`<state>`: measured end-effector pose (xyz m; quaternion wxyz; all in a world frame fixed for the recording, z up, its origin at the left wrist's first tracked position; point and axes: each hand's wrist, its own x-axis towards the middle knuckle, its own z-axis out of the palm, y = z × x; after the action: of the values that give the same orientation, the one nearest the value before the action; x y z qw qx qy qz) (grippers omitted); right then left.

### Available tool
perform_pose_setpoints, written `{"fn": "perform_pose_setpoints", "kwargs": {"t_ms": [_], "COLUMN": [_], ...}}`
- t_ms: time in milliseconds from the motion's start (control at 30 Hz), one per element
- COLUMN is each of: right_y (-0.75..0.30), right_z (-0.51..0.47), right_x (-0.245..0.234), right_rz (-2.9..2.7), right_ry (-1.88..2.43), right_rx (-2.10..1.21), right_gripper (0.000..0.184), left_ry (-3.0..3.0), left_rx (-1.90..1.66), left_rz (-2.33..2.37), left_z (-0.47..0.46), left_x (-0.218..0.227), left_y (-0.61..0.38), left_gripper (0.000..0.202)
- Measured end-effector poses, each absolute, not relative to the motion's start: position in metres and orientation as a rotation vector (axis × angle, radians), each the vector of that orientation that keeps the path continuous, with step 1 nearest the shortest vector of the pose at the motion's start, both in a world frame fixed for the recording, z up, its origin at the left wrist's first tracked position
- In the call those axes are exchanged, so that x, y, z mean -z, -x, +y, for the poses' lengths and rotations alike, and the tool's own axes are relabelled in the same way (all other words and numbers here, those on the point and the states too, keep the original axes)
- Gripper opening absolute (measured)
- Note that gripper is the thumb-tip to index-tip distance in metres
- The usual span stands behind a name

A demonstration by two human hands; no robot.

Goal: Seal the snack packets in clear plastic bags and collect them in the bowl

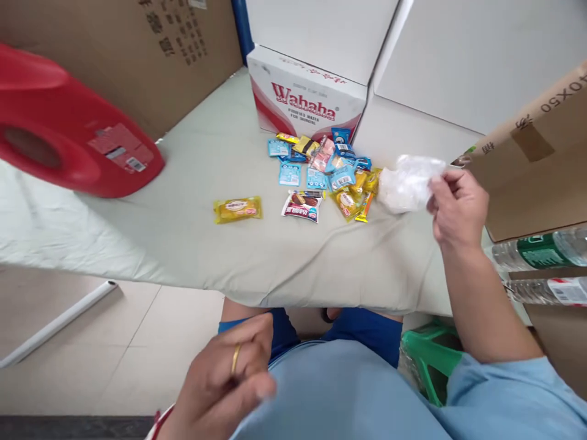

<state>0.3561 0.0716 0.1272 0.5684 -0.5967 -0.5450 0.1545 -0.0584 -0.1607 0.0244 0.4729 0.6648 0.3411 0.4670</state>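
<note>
My right hand [456, 208] is raised over the table's right side and pinches a clear plastic bag [408, 182] by its edge; the bag hangs against the table next to a heap of snack packets [328, 171]. A yellow packet [237, 209] lies alone to the left of the heap, and a red-and-white packet [302, 205] lies at its front. My left hand [224, 382] is down by my lap, below the table edge, fingers curled loosely with a ring showing; nothing shows in it.
A pale cloth covers the table [192, 238]. A Wahaha carton [306, 98] stands behind the packets. A red plastic container [59, 122] lies at the left. A brown box [536, 159] and two water bottles [541, 250] sit at the right, a green stool [428, 354] below.
</note>
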Motion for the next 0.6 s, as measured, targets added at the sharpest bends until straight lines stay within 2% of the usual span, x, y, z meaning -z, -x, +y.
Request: {"fn": "perform_pose_setpoints", "kwargs": {"t_ms": [67, 100, 167, 233, 267, 333, 467, 600], "right_y": [-0.317, -0.298, -0.267, -0.245, -0.238, -0.229, -0.225, -0.231], "right_z": [0.032, 0.014, -0.017, -0.039, -0.047, -0.058, -0.065, -0.068], "right_x": [-0.112, -0.101, -0.076, -0.052, -0.042, -0.029, -0.02, -0.017], "right_rz": [-1.086, -1.002, -0.862, -0.74, -0.685, -0.595, -0.546, -0.779], "right_ry": [1.392, 1.398, 1.407, 1.393, 1.378, 1.337, 1.269, 1.203], "right_rx": [-0.811, -0.993, -1.275, -1.464, -1.537, -1.661, -1.775, -1.676], "right_gripper": [0.037, 0.041, 0.048, 0.053, 0.054, 0.054, 0.053, 0.049], "left_ry": [-1.558, -1.564, -1.588, -1.63, -1.658, -1.696, -1.583, -1.334], "left_rx": [-1.184, -1.216, -1.246, -1.212, -1.18, -1.115, -0.998, -1.043], "left_rz": [0.962, 1.011, 1.126, 1.161, 1.158, 1.139, 1.114, 1.172], "left_z": [-0.12, -0.107, -0.093, -0.089, -0.087, -0.083, -0.072, -0.068], "left_x": [-0.055, -0.064, -0.068, -0.057, -0.049, -0.032, -0.011, -0.007], "left_y": [0.034, 0.022, 0.002, -0.012, -0.018, -0.027, -0.044, -0.058], "left_gripper": [0.045, 0.045, 0.03, 0.002, 0.012, 0.029, 0.017, 0.02]}}
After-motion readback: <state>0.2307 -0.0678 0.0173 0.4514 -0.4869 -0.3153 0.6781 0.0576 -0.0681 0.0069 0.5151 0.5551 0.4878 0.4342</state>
